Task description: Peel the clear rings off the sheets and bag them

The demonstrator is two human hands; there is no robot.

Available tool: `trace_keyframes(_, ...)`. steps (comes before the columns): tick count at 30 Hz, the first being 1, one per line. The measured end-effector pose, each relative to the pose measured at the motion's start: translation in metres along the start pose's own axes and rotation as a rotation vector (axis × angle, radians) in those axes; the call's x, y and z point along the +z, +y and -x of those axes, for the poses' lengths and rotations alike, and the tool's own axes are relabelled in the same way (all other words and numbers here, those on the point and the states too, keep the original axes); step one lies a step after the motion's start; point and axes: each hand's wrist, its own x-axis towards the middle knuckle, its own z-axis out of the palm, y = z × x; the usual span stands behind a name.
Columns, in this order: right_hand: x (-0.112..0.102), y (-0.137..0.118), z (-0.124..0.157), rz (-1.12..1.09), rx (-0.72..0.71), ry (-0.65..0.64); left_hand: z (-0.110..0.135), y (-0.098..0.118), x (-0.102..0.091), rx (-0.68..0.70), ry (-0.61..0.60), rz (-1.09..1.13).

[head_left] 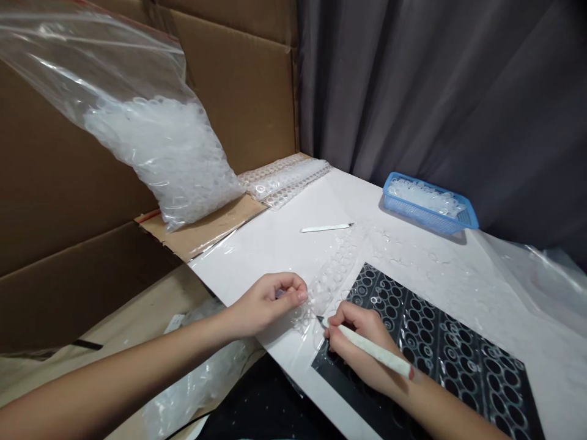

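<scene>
Right grip (360, 336): fingers wrapped round a white pen-like tool (373, 348), dark tip angled toward the left grip (275, 299). Left grip: thumb and fingers drawn together; whether anything is pinched there, cannot tell. Clear ring-patterned strip (337, 266): its near end lies just beside both grips, between them, running off ahead across the white worktop (293, 238). Tool tip is right by that end; contact not clear (glare on clear plastic, hard to read).

Surroundings. Under and to the right of the right grip, a black sheet (337, 373) bearing rows of clear rings; hand and forearm hide part of it. Ahead of the grips, beyond the strip's left edge, a second white tool (326, 228), lying loose. Farther ahead and left, more clear strips (287, 180) beside a piece of cardboard (229, 227). On that cardboard, a bulky bag of clear rings (156, 153) leans, well apart from the left grip. Well ahead and right of the right grip, a blue basket (468, 220) of similar rings, near a grey curtain (413, 73). Below the left forearm, off the worktop, another plastic bag (197, 379), partly covered by the arm.
</scene>
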Motion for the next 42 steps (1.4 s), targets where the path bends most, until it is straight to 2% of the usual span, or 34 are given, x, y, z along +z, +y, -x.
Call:
trace_keyframes(4, 0.002, 0.001, -0.002, -0.008, 0.018, -0.006, 0.001, -0.001, 0.003, -0.101, 0.080, 0.156)
trace_keyframes(6, 0.002, 0.001, -0.003, -0.014, 0.025, -0.008, 0.003, 0.005, 0.000, -0.130, 0.137, 0.326)
trace_keyframes(8, 0.002, 0.000, -0.004, -0.016, 0.035, -0.009, 0.005, 0.014, -0.005, -0.083, 0.221, 0.513)
trace_keyframes(10, 0.001, -0.001, -0.003, -0.017, 0.037, -0.010, 0.006, 0.025, -0.012, -0.014, 0.277, 0.608)
trace_keyframes(12, 0.001, -0.001, -0.003, -0.022, 0.028, 0.000, 0.005, 0.033, -0.014, -0.013, 0.266, 0.627)
trace_keyframes(14, 0.001, 0.000, -0.001, -0.057, 0.027, 0.024, 0.003, 0.036, -0.012, -0.083, 0.255, 0.682)
trace_keyframes(17, 0.001, 0.003, 0.001, -0.167, 0.066, 0.051, -0.001, 0.035, -0.004, -0.176, 0.292, 0.820)
trace_keyframes(20, 0.002, 0.006, 0.002, -0.217, 0.077, 0.041, -0.003, 0.034, 0.003, -0.214, 0.283, 0.898)
trace_keyframes(24, 0.004, 0.010, 0.002, -0.192, 0.044, 0.043, -0.001, 0.036, 0.005, -0.213, 0.217, 0.927)
trace_keyframes(30, 0.006, 0.010, 0.001, -0.244, 0.075, 0.041, 0.002, 0.040, 0.007, -0.222, 0.169, 0.902)
trace_keyframes(34, 0.002, 0.006, 0.000, -0.296, 0.054, 0.120, 0.001, 0.038, 0.008, -0.191, 0.100, 0.915)
trace_keyframes(36, -0.002, 0.006, 0.000, -0.281, 0.033, 0.204, -0.002, 0.035, 0.006, -0.179, 0.050, 0.864)
trace_keyframes(38, -0.007, 0.006, -0.002, -0.246, 0.018, 0.269, -0.005, 0.029, 0.003, -0.158, 0.046, 0.665)
trace_keyframes(40, -0.011, 0.008, -0.004, -0.223, 0.019, 0.285, -0.008, 0.023, 0.000, -0.080, 0.050, 0.280)
trace_keyframes(42, -0.011, 0.009, -0.006, -0.212, 0.027, 0.239, -0.009, 0.017, -0.002, 0.056, 0.048, -0.157)
